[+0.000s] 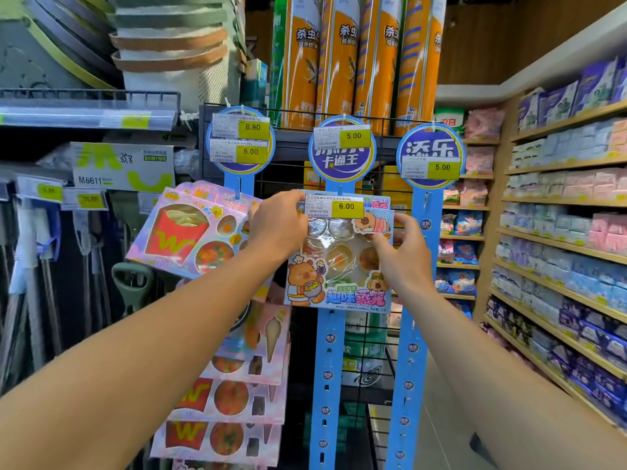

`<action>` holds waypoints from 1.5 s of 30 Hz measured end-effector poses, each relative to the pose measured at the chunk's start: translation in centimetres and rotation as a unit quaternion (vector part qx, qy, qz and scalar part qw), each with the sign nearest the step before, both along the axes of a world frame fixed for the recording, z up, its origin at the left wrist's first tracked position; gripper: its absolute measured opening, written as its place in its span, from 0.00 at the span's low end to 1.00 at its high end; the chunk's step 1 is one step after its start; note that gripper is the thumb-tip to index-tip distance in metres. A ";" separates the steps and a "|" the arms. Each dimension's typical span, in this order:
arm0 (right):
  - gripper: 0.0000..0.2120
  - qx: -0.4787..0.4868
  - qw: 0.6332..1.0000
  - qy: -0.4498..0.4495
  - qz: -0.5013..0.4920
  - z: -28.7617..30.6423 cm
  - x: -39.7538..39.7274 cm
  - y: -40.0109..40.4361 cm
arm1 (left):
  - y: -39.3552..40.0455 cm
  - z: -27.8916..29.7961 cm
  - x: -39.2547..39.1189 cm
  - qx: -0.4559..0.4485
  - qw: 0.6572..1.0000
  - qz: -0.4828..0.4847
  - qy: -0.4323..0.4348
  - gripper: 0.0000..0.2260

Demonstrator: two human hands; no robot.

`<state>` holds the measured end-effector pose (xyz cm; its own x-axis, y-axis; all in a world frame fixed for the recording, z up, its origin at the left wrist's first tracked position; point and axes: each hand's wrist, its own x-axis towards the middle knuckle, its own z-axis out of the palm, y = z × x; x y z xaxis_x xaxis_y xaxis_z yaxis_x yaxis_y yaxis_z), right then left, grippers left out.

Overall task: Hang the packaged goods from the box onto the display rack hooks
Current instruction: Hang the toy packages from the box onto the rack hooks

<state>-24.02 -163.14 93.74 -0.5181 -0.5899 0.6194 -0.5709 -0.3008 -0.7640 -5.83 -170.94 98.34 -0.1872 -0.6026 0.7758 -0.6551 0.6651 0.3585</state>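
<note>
Now both hands, left hand (276,228) and right hand (403,252), grip the bear-printed pack (339,262) at the middle blue strip (330,361), so next, I think, its hole must meet a hook.

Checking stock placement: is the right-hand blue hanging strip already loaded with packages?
No: the right blue strip shows bare slots down its length, while both hands hold a bear package at the middle strip.

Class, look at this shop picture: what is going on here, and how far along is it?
A person is stocking a hanging display. Both hands hold a bear-printed candy pack against the middle blue strip: the left hand grips its top left corner, the right hand pinches its right edge. A 6.00 price tag sits at the pack's top. Whether it is on a hook yet cannot be seen. The left strip already carries fries-printed packs; the right strip looks bare.
</note>
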 end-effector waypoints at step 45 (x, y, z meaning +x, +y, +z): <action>0.25 0.333 0.938 0.092 -0.034 -19.0 16.6 11.9 | 12.3 -22.3 13.3 0.235 0.958 -0.158 -0.036 0.19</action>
